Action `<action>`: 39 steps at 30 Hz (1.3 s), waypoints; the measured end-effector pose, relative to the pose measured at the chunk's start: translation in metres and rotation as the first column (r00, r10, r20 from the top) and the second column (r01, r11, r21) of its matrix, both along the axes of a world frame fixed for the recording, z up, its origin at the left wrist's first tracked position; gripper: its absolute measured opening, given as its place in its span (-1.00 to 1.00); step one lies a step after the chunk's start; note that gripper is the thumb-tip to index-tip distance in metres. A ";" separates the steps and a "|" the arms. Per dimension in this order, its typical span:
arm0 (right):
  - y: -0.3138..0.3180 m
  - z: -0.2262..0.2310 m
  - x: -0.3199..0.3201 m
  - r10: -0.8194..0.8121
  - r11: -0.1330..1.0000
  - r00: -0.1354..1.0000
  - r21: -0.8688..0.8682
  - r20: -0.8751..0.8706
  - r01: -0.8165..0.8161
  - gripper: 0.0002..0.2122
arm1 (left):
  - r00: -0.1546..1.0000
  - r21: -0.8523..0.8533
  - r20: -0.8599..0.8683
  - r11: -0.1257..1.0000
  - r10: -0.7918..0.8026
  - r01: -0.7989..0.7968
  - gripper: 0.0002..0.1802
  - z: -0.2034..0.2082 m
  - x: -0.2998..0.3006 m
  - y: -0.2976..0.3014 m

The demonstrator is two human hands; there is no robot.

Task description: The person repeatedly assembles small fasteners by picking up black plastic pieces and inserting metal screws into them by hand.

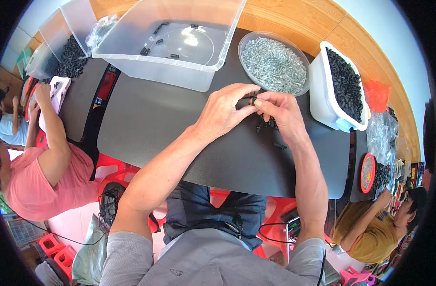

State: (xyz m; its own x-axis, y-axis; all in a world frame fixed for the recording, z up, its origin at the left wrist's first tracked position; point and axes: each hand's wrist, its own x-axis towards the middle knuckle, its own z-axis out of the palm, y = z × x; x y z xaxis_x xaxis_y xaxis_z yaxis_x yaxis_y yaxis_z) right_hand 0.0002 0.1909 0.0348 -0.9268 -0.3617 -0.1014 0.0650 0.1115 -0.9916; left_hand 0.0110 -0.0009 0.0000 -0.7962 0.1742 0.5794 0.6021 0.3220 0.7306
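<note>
My left hand and my right hand meet above the far middle of the dark grey table. Between their fingertips is a small black plastic piece, mostly covered by the fingers. Both hands are closed in a pinch on it; its exact kind is too small to make out. Several similar loose black pieces lie on the table below the right hand, partly hidden by it. Another loose piece lies nearer to me, beside my right wrist.
Beyond the hands stand a large clear bin with several black pieces, a round bowl heaped with small silvery pieces, and a white tub of black pieces. People work at left and right.
</note>
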 end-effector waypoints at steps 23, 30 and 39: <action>0.001 -0.006 -0.002 0.055 0.984 0.988 -0.176 0.144 -0.029 -0.81 | 0.999 0.029 -0.043 1.000 0.014 -0.012 -0.64 0.000 0.003 -0.004; 0.000 -0.008 -0.001 0.061 0.979 0.992 -0.199 0.108 -0.039 -0.81 | 0.985 -0.082 -0.169 0.995 0.044 -0.059 -0.62 0.004 0.009 -0.004; 0.002 -0.005 -0.002 0.072 0.970 0.987 -0.241 0.146 -0.035 -0.80 | 0.988 0.040 -0.108 0.994 0.107 -0.103 -0.64 0.007 0.008 0.004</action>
